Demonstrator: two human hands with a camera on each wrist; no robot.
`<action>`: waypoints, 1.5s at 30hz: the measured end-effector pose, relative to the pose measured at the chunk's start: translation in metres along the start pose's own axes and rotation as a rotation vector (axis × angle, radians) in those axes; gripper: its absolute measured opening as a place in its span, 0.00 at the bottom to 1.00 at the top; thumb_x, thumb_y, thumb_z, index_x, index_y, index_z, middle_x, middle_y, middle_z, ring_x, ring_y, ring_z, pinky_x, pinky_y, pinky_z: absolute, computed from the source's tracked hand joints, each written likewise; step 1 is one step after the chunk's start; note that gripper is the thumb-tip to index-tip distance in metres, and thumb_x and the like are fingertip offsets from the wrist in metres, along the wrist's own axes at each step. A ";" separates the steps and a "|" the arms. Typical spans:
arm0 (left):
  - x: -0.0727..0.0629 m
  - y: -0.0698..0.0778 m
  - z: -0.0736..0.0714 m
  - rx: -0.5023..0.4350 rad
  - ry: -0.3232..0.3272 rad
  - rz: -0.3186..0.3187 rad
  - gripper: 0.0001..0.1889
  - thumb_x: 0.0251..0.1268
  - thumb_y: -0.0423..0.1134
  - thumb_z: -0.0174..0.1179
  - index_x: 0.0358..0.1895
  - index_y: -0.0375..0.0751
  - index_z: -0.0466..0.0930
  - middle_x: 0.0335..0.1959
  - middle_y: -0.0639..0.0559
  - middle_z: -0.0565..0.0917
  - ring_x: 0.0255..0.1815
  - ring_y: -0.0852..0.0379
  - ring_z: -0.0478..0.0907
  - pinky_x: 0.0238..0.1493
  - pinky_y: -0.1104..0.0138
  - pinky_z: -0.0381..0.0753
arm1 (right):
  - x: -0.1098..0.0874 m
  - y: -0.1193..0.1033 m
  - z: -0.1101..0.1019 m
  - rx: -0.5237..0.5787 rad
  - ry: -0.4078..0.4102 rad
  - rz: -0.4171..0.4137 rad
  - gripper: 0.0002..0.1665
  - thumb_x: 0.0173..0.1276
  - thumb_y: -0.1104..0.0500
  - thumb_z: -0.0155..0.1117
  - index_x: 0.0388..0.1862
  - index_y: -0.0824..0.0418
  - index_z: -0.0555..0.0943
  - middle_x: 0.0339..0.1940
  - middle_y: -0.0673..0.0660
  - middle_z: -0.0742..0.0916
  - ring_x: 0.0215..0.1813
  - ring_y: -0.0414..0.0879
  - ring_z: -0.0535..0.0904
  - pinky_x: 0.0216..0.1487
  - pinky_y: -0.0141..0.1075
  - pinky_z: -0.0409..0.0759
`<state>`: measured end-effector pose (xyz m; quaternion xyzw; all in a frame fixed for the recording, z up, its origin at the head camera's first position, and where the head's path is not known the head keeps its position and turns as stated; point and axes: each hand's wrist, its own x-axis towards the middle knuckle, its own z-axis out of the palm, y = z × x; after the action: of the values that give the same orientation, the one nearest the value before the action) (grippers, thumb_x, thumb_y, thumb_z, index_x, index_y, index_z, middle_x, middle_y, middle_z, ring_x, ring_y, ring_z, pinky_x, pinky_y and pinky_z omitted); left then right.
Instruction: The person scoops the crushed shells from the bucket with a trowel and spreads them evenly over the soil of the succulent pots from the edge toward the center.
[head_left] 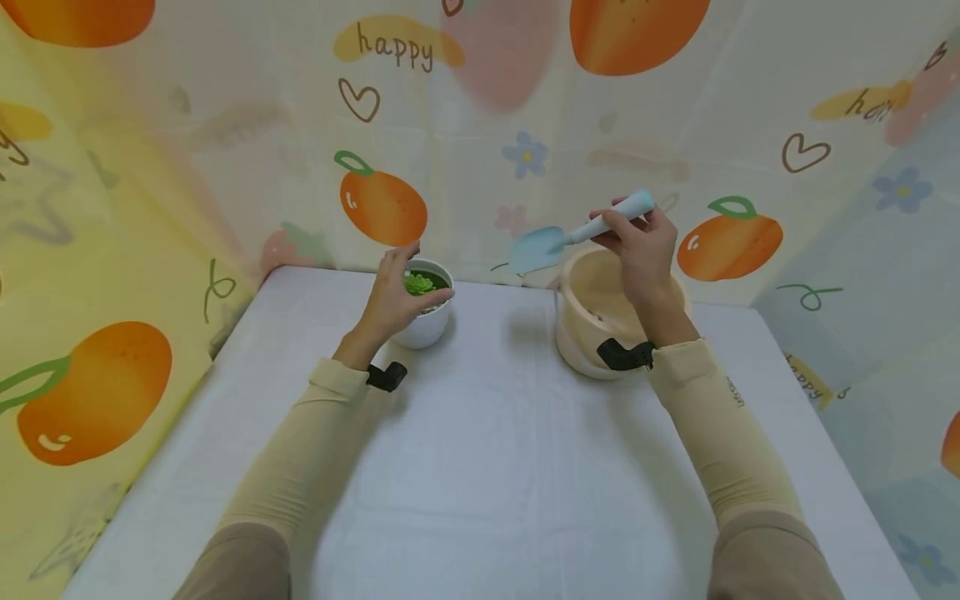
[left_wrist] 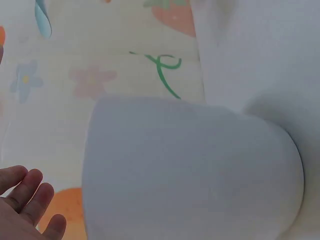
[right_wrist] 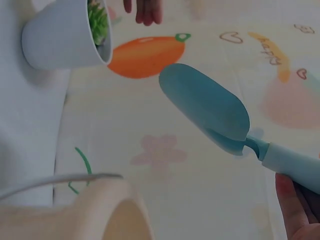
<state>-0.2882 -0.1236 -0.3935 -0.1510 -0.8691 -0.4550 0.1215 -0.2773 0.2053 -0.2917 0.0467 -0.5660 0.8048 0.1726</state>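
Note:
My right hand (head_left: 647, 250) grips the pale handle of a light-blue garden trowel (head_left: 540, 248). Its blade points left, held in the air above the cream bucket (head_left: 579, 337). In the right wrist view the trowel blade (right_wrist: 207, 105) shows nothing on it. At the left, my left hand (head_left: 392, 293) hovers around the rim of a white flowerpot (head_left: 422, 332), thumb and fingers spread apart. A green succulent (head_left: 417, 284) sits inside the pot. The left wrist view shows the fingers (left_wrist: 37, 200) beyond the rim of the flowerpot (left_wrist: 190, 170), apart from its wall.
Both containers stand near the back edge of a table with a white cloth (head_left: 487, 450). A thin bail handle (right_wrist: 60, 179) shows at the bucket's rim. Behind the table hangs a printed curtain (head_left: 465, 150) with oranges and flowers.

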 end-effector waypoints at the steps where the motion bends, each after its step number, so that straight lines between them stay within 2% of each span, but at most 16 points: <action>1: 0.001 0.003 0.002 0.000 -0.005 0.005 0.49 0.49 0.54 0.73 0.73 0.40 0.59 0.69 0.38 0.64 0.68 0.39 0.63 0.67 0.44 0.66 | 0.000 -0.002 -0.004 -0.002 0.006 0.002 0.07 0.63 0.69 0.66 0.39 0.65 0.78 0.29 0.57 0.88 0.33 0.47 0.88 0.41 0.36 0.86; 8: 0.004 0.021 0.021 -0.001 -0.060 0.028 0.51 0.49 0.60 0.72 0.74 0.42 0.58 0.73 0.42 0.61 0.74 0.44 0.58 0.73 0.46 0.60 | -0.001 -0.011 -0.026 0.011 0.033 0.009 0.08 0.63 0.70 0.65 0.41 0.67 0.76 0.29 0.58 0.88 0.34 0.49 0.88 0.41 0.36 0.86; 13: 0.007 0.030 0.037 0.006 -0.096 0.050 0.50 0.51 0.57 0.72 0.75 0.42 0.57 0.73 0.41 0.61 0.74 0.43 0.59 0.73 0.47 0.61 | -0.001 -0.017 -0.040 0.004 0.051 0.008 0.09 0.63 0.69 0.66 0.41 0.68 0.76 0.29 0.58 0.88 0.35 0.49 0.89 0.41 0.37 0.86; 23: 0.008 0.039 0.061 -0.012 -0.146 0.035 0.48 0.53 0.54 0.71 0.75 0.43 0.57 0.73 0.42 0.61 0.74 0.44 0.58 0.73 0.46 0.61 | -0.001 -0.023 -0.065 -0.024 0.086 -0.012 0.09 0.62 0.70 0.66 0.40 0.67 0.77 0.29 0.58 0.88 0.33 0.48 0.88 0.39 0.36 0.86; 28: 0.008 0.044 0.071 -0.048 -0.152 0.018 0.48 0.53 0.53 0.71 0.75 0.43 0.57 0.74 0.43 0.60 0.74 0.44 0.58 0.72 0.46 0.61 | -0.001 -0.022 -0.072 0.002 0.100 -0.013 0.08 0.60 0.73 0.66 0.38 0.68 0.78 0.26 0.58 0.88 0.30 0.48 0.88 0.38 0.37 0.86; 35: 0.011 0.052 0.087 -0.074 -0.178 0.014 0.48 0.53 0.54 0.71 0.75 0.45 0.57 0.74 0.44 0.61 0.75 0.45 0.58 0.72 0.45 0.62 | 0.002 -0.021 -0.083 -0.041 0.142 -0.005 0.08 0.60 0.72 0.67 0.37 0.67 0.79 0.26 0.57 0.88 0.29 0.47 0.88 0.37 0.34 0.86; 45: 0.010 0.057 0.111 -0.098 -0.241 0.012 0.48 0.54 0.55 0.70 0.75 0.42 0.56 0.75 0.45 0.59 0.77 0.46 0.56 0.73 0.47 0.61 | 0.007 -0.010 -0.095 -0.089 0.083 0.035 0.06 0.60 0.73 0.65 0.34 0.65 0.80 0.25 0.56 0.89 0.29 0.46 0.88 0.36 0.34 0.86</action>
<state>-0.2846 0.0005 -0.4091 -0.2153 -0.8533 -0.4748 0.0115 -0.2691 0.2976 -0.3144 -0.0044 -0.5942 0.7831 0.1836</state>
